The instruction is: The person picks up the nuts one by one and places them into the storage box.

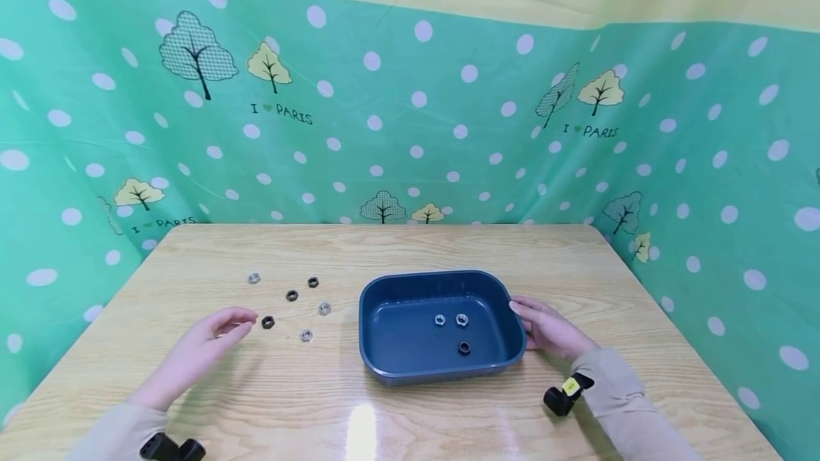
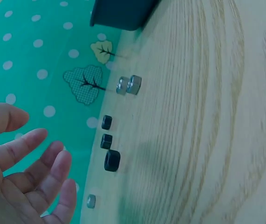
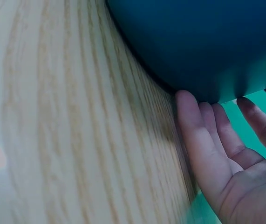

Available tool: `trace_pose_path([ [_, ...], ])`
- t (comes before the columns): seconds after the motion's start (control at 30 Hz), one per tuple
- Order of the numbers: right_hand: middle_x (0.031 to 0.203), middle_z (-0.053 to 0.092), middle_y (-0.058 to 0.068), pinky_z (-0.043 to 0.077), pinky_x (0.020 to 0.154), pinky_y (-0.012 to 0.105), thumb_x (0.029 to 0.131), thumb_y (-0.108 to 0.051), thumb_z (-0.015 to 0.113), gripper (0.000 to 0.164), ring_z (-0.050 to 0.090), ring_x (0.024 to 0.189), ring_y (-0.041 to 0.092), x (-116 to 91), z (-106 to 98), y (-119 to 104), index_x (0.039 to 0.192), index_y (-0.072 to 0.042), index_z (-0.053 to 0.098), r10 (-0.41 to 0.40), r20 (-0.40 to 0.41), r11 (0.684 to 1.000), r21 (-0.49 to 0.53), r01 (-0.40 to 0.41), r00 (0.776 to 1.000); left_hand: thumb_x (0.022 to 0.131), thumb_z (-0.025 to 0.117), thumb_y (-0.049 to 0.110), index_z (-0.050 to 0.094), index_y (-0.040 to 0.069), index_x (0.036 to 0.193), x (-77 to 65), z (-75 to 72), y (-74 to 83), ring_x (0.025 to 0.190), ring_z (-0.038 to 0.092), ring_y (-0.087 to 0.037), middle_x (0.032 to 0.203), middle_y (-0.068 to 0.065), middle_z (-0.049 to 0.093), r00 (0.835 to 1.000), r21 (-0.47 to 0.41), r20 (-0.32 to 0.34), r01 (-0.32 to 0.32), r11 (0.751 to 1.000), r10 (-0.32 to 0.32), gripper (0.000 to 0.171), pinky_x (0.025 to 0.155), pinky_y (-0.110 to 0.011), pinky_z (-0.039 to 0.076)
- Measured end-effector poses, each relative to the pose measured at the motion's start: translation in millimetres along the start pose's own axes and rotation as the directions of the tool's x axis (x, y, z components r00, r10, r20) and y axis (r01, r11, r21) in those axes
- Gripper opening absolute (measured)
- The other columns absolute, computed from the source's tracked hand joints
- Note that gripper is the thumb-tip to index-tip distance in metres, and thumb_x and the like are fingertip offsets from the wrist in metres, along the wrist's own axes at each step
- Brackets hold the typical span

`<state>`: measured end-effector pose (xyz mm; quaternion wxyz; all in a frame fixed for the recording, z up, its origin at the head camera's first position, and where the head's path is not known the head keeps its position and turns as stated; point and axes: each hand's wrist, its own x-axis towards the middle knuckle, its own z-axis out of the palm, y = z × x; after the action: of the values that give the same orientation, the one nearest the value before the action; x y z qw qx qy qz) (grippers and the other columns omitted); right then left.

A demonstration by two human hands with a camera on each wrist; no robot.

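Note:
My left hand (image 1: 208, 343) hovers over the left part of the table with loosely bent fingers and nothing between them. Its fingertips are beside a black nut (image 1: 267, 322). Two more black nuts lie farther back, one of them a black nut (image 1: 292, 295) near the middle of the group. Three silver nuts lie around them, including a silver nut (image 1: 306, 335) at the front. My right hand (image 1: 547, 326) touches the right end of a dark blue tray (image 1: 442, 378), its fingertips against the outer wall (image 3: 207, 70). Inside the tray are two silver nuts (image 1: 462, 319) and one black nut (image 1: 464, 348).
The wooden table (image 1: 269, 404) ends at a back edge against a green dotted curtain (image 1: 410, 119), which also runs along both sides. A small black camera (image 1: 564, 397) is strapped at the right wrist, another camera (image 1: 171, 448) at the left.

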<state>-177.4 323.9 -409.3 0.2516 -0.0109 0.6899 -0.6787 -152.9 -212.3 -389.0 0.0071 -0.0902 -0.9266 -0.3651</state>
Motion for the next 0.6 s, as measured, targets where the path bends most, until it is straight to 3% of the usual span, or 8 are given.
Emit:
trace_pose_path([
  [0.13, 0.104, 0.068, -0.007, 0.056, 0.079, 0.034, 0.100, -0.035, 0.042, 0.074, 0.066, 0.093, 0.006, -0.1, -0.5, -0.2, 0.146, 0.010, 0.005, 0.002, -0.009, 1.000, -0.011, -0.003, 1.000, 0.096, 0.055, 0.021, 0.061, 0.000, 0.115, 1.5, -1.2, -4.0, 0.089, 0.057, 0.002, 0.109, -0.014, 0.067, 1.000, 0.007, 0.010, -0.002, 1.000, 0.002, 0.029, 0.076, -0.022, 0.048],
  [0.27, 0.104, 0.068, -0.008, 0.056, 0.078, 0.034, 0.100, -0.034, 0.042, 0.074, 0.065, 0.093, 0.005, -0.3, -0.3, -1.1, 0.146, 0.010, 0.005, -0.002, -0.009, 1.000, -0.020, 0.002, 1.000, 0.095, 0.056, 0.021, 0.060, -0.001, 0.116, 4.9, 0.2, -6.3, 0.091, 0.061, -0.010, 0.108, -0.014, 0.066, 1.000, 0.015, 0.028, 0.009, 1.000, -0.009, 0.030, 0.076, -0.024, 0.048],
  [0.4, 0.104, 0.067, -0.009, 0.056, 0.078, 0.034, 0.101, -0.033, 0.042, 0.070, 0.064, 0.094, 0.004, 0.1, 0.3, -1.4, 0.145, 0.010, 0.009, -0.009, -0.011, 1.000, -0.017, 0.009, 1.000, 0.093, 0.058, 0.018, 0.058, -0.004, 0.116, 8.9, 3.1, -8.5, 0.093, 0.063, -0.026, 0.108, -0.017, 0.065, 0.999, 0.023, 0.043, -0.013, 1.000, 0.012, 0.032, 0.078, -0.033, 0.051],
  [0.6, 0.106, 0.065, -0.008, 0.055, 0.078, 0.037, 0.100, -0.031, 0.043, 0.065, 0.063, 0.095, 0.005, -0.6, 1.5, -3.1, 0.143, 0.009, 0.015, -0.014, -0.018, 1.000, -0.015, 0.014, 1.000, 0.091, 0.061, 0.016, 0.057, -0.006, 0.116, 13.9, 5.3, -9.3, 0.094, 0.063, -0.029, 0.109, -0.020, 0.064, 0.997, 0.046, 0.068, -0.040, 0.998, 0.037, 0.033, 0.081, -0.046, 0.052],
])
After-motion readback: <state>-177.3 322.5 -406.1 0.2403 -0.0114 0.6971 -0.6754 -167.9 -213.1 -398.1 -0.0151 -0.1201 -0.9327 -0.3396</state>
